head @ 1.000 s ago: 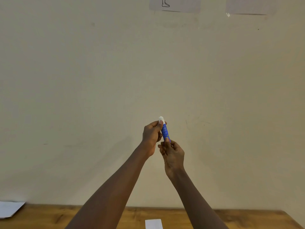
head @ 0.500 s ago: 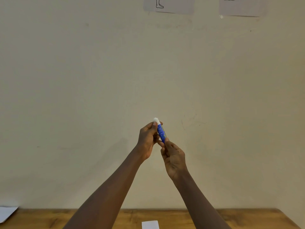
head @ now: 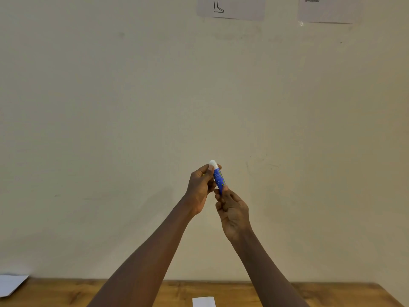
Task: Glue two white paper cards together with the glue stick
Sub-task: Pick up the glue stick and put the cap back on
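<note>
Both my hands hold a blue glue stick [head: 218,177] with a white tip up in front of the wall. My left hand [head: 200,188] pinches its upper end near the white tip. My right hand [head: 232,210] grips its lower end from below. The stick stands nearly upright, leaning slightly left. One white paper card [head: 203,301] lies on the wooden table [head: 332,294] at the bottom edge of the view, partly cut off. A second card is not in view.
A white sheet [head: 11,284] lies at the table's far left corner. Two paper sheets hang high on the cream wall, one with a leg drawing [head: 231,7], one with a dark printed patch [head: 327,9].
The hands and glue stick have stayed together at the same height. The view shifted slightly, and the stick's blue body shows more between the two hands.
</note>
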Demonstrator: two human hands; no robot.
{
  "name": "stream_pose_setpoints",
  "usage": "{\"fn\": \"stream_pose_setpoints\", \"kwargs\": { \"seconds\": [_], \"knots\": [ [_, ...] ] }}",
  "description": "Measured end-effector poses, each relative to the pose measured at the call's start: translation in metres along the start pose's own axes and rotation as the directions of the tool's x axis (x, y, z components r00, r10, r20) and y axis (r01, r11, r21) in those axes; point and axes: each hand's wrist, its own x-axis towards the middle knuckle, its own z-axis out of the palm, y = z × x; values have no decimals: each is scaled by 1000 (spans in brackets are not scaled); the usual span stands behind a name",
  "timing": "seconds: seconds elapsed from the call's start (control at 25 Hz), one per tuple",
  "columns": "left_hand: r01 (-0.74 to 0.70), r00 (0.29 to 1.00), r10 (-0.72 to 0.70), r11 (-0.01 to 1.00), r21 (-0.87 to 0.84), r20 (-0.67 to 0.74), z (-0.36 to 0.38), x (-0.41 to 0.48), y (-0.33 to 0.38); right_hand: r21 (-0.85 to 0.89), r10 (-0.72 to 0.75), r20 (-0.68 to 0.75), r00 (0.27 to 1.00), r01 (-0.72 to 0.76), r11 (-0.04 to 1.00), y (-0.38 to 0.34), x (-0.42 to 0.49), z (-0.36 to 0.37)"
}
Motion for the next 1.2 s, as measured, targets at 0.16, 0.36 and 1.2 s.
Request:
{"fn": "stream_pose_setpoints", "kwargs": {
  "seconds": [0.16,0.36,1.2],
  "knots": [
    [-5,1000,5,1000,7,25,-3,0,2,13,166,-11,986,-165,986,-6,1,-3],
    [18,999,-17,999,-34,41,-4,-4,1,59,239,8,971,-239,969,-12,-3,0],
    [5,1000,-6,999,38,18,12,-2,11,152,182,15,983,-182,971,-20,-6,-5]
  ]
}}
